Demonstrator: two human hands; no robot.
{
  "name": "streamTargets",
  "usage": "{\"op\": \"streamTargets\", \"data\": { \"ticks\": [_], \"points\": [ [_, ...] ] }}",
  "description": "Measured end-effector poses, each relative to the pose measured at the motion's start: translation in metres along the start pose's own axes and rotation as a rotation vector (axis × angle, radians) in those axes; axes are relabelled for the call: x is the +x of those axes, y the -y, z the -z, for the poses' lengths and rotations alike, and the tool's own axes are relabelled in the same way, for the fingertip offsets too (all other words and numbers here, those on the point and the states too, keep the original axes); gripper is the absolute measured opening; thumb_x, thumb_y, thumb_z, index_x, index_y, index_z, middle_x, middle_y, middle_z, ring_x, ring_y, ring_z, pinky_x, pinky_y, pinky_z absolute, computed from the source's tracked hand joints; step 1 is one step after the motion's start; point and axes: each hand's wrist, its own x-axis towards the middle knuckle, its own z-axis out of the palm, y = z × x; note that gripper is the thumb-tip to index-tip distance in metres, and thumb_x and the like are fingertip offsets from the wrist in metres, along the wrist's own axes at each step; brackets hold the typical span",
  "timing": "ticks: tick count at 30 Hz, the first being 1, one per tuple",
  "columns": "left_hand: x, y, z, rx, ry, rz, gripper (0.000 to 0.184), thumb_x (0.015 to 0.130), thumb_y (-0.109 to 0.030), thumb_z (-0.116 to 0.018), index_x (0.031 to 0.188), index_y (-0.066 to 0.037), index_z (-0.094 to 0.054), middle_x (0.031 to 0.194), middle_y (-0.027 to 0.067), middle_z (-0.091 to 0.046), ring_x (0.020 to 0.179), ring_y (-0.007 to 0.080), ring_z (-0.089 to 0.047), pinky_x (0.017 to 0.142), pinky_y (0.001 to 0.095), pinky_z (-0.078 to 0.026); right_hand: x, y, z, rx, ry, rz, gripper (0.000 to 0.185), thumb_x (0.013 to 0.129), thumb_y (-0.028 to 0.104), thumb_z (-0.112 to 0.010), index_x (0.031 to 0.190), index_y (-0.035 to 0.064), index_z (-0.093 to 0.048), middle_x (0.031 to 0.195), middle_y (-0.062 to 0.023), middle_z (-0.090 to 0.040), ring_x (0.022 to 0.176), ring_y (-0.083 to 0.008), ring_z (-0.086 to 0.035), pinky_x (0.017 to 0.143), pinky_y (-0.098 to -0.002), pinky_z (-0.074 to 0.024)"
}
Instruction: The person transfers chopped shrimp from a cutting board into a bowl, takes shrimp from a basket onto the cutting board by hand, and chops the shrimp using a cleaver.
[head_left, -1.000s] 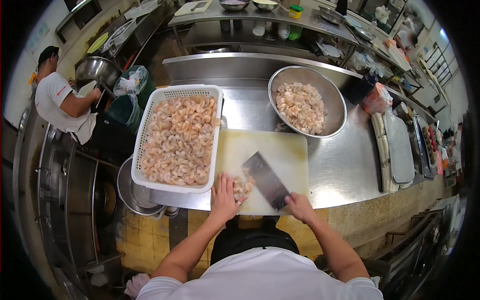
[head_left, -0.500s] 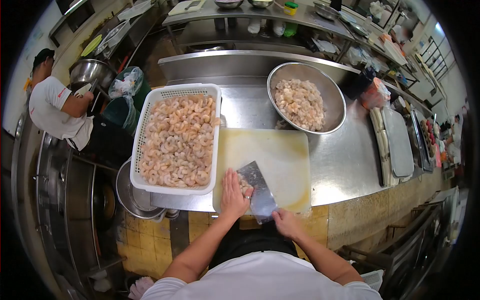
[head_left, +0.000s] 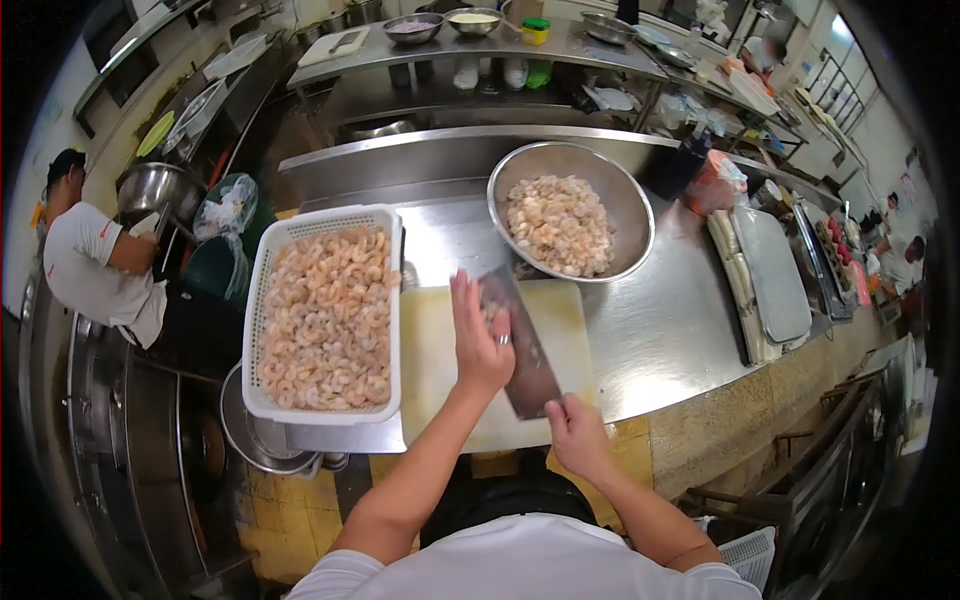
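Observation:
My right hand [head_left: 580, 435] is closed round the handle end of a wide cleaver [head_left: 535, 370], its blade pointing away from me over the white cutting board [head_left: 570, 325]. My left hand [head_left: 485, 350] is stretched flat along the left side of the blade. Some shrimp meat [head_left: 493, 300], blurred, shows on the blade beside my left fingers. Beyond the blade tip a steel bowl [head_left: 638, 225] holds a heap of chopped shrimp [head_left: 560, 228]. To the left, a white perforated basket [head_left: 320, 414] is full of whole peeled shrimp [head_left: 330, 320].
A steel worktable [head_left: 670, 340] with a raised back edge carries everything. Trays [head_left: 770, 280] lie at its right. A co-worker [head_left: 95, 250] stands at the left near bins [head_left: 215, 265]. A steel pot [head_left: 265, 430] sits below the basket. Another counter [head_left: 480, 55] with bowls runs behind.
The cleaver and my left hand have moved forward from the board's near edge towards the bowl, carrying shrimp. The blade now looks tilted up. The whole view has shifted slightly.

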Motion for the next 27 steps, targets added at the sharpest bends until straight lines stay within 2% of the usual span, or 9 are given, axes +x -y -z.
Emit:
{"op": "streamTargets", "data": {
  "ticks": [4,8,12,15,19,20,21,24,27],
  "points": [
    [0.109,-0.041,-0.066,-0.201,-0.146,-0.173,0.055,0.109,-0.013,-0.048,0.159,0.007,-0.034,0.168,0.0301,-0.032,0.157,0.0501,-0.028,0.13,0.0533,-0.023,0.028,0.017,0.059,-0.076,-0.267,0.123,0.028,0.106,0.02,-0.062,0.087,-0.0003,-0.057,0.073,-0.0286,-0.061,0.07,-0.0536,-0.06,0.06,-0.0578,-0.0444],
    [0.175,-0.029,-0.153,-0.212,-0.131,-0.089,0.048,0.111,-0.022,-0.048,0.153,0.003,-0.048,0.165,0.0252,-0.042,0.156,0.0461,-0.034,0.129,0.0513,-0.026,0.061,-0.001,0.1,-0.133,-0.433,0.143,0.024,0.106,0.018,-0.061,0.09,0.0003,-0.057,0.074,-0.0271,-0.063,0.071,-0.0516,-0.062,0.062,-0.0582,-0.0452],
    [0.175,0.017,-0.185,0.204,0.322,0.082,0.043,0.108,-0.029,-0.056,0.141,-0.002,-0.065,0.159,0.0256,-0.051,0.157,0.0437,-0.033,0.128,0.0513,-0.027,0.098,-0.042,0.116,-0.119,-0.433,0.067,0.026,0.106,0.018,-0.06,0.089,-0.0015,-0.058,0.076,-0.0273,-0.065,0.07,-0.0509,-0.063,0.062,-0.0565,-0.0461],
    [0.169,0.047,-0.167,0.057,-0.029,-0.07,0.032,0.1,-0.02,-0.069,0.127,-0.003,-0.073,0.136,0.0234,-0.069,0.138,0.0403,-0.057,0.117,0.0466,-0.043,0.112,-0.057,0.124,-0.052,-0.409,0.041,0.027,0.106,0.019,-0.06,0.089,-0.0029,-0.06,0.076,-0.0274,-0.066,0.07,-0.0498,-0.064,0.062,-0.0545,-0.047],
    [0.122,0.097,-0.115,0.074,-0.294,0.342,0.017,0.097,-0.011,-0.067,0.11,0.001,-0.071,0.106,0.0172,-0.073,0.097,0.0312,-0.069,0.088,0.04,-0.055,0.122,-0.078,0.127,-0.031,-0.372,0.008,0.027,0.106,0.018,-0.06,0.091,-0.0038,-0.062,0.076,-0.0274,-0.066,0.069,-0.0475,-0.065,0.062,-0.0523,-0.0476],
    [0.108,0.116,-0.109,0.207,-0.17,0.537,0.018,0.095,-0.011,-0.068,0.108,0.002,-0.07,0.106,0.018,-0.073,0.095,0.0328,-0.07,0.087,0.0417,-0.056,0.125,-0.08,0.126,-0.023,-0.364,0.005,0.027,0.106,0.018,-0.06,0.091,-0.0039,-0.062,0.076,-0.0274,-0.066,0.069,-0.0471,-0.065,0.062,-0.052,-0.0476],
    [0.092,0.144,-0.105,0.373,0.023,0.541,0.027,0.091,-0.012,-0.071,0.115,0.001,-0.072,0.109,0.0198,-0.074,0.097,0.0352,-0.072,0.088,0.0445,-0.057,0.127,-0.083,0.126,-0.018,-0.356,-0.001,0.027,0.106,0.018,-0.061,0.091,-0.004,-0.062,0.077,-0.0275,-0.066,0.069,-0.0467,-0.065,0.062,-0.0516,-0.0477],
    [0.085,0.145,-0.099,0.272,0.554,0.497,0.039,0.086,-0.014,-0.075,0.122,0.001,-0.071,0.116,0.0228,-0.073,0.103,0.0376,-0.072,0.091,0.0442,-0.058,0.13,-0.083,0.124,0.007,-0.33,-0.026,0.027,0.106,0.018,-0.062,0.091,-0.0044,-0.062,0.077,-0.0276,-0.066,0.069,-0.046,-0.065,0.062,-0.0507,-0.048],
    [0.099,0.13,-0.116,0.116,0.692,0.423,0.045,0.082,-0.017,-0.084,0.123,-0.001,-0.073,0.124,0.0223,-0.073,0.112,0.0375,-0.072,0.096,0.044,-0.058,0.13,-0.086,0.121,0.017,-0.317,-0.037,0.028,0.105,0.018,-0.062,0.09,-0.0047,-0.062,0.077,-0.0275,-0.066,0.068,-0.0457,-0.065,0.062,-0.0498,-0.0484]
  ]
}}
